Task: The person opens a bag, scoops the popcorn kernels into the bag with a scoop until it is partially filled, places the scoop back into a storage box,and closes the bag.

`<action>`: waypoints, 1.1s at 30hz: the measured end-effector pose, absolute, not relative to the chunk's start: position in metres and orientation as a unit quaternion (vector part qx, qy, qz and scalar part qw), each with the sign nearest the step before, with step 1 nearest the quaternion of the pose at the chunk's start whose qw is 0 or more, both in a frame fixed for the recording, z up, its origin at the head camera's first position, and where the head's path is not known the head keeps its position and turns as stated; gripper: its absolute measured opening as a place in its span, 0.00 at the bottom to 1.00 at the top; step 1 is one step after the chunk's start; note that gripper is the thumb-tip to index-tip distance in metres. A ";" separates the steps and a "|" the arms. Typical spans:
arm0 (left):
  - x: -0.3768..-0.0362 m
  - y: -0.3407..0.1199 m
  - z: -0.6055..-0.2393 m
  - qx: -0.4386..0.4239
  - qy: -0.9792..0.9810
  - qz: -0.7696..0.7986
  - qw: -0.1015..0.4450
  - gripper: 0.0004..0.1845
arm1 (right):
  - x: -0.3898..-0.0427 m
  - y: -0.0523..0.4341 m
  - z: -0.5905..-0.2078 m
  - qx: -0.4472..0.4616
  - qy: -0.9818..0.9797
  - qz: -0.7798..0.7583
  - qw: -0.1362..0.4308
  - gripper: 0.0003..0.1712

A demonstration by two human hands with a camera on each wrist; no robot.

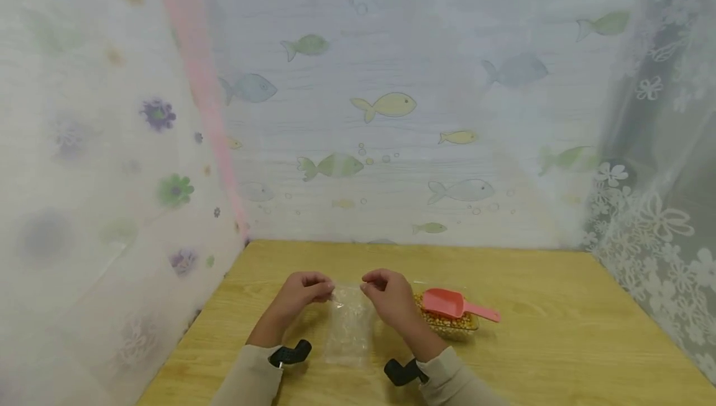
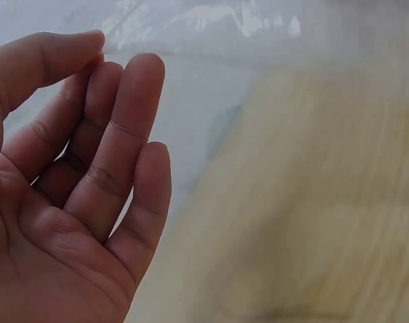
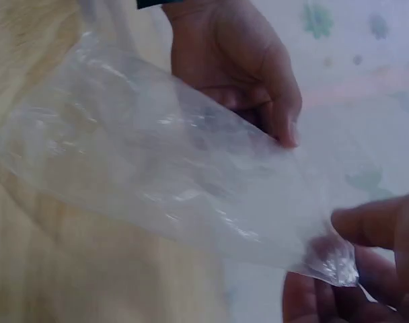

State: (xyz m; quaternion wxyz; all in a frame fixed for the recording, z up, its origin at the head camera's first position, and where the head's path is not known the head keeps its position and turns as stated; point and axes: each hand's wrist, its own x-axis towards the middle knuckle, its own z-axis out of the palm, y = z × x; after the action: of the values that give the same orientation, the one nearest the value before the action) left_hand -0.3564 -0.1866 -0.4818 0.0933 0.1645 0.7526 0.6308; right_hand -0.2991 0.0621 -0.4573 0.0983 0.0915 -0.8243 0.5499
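The person holds a clear plastic bag [image 1: 349,325] by its top edge over the wooden table [image 1: 559,331], just left of the clear tray of yellow kernels [image 1: 450,326]. The left hand [image 1: 304,291] pinches the bag's left corner between thumb and fingertips; the right hand [image 1: 391,297] pinches the opposite corner the same way, as the right wrist view shows with the film crumpled at the fingertips [image 3: 366,229]. The bag hangs limp, its lower end resting on the table beside the tray. A pink scoop [image 1: 447,303] lies on top of the kernels in the tray, its handle pointing away from the bag.

To do this step well, each hand probably needs to grip only one layer of film and pull gently apart, so the mouth opens rather than stretches. Keeping the opening turned toward the tray would likely help.
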 end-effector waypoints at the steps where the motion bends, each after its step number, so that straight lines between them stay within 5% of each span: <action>1: -0.354 -0.186 -0.477 0.179 0.751 0.630 0.088 0.16 | -0.297 0.064 -0.453 0.105 -0.828 0.543 0.089 0.06; 14: -0.325 -0.164 -0.409 0.236 0.787 0.567 0.054 0.14 | -0.273 0.099 -0.407 0.195 -0.843 0.501 -0.005 0.11; 28: -0.262 -0.132 -0.349 0.298 0.815 0.495 0.052 0.04 | -0.227 0.144 -0.367 0.226 -0.846 0.482 -0.007 0.09; 33: -0.234 -0.124 -0.339 0.277 0.848 0.452 0.002 0.06 | -0.215 0.153 -0.358 0.264 -0.842 0.470 0.002 0.07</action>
State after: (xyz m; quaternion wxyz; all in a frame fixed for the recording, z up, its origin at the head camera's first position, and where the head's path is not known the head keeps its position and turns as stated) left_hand -0.2341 -0.1244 -0.3387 0.0020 0.2766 0.8483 0.4515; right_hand -0.2147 0.1528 -0.3584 0.0022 0.2643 -0.8424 0.4696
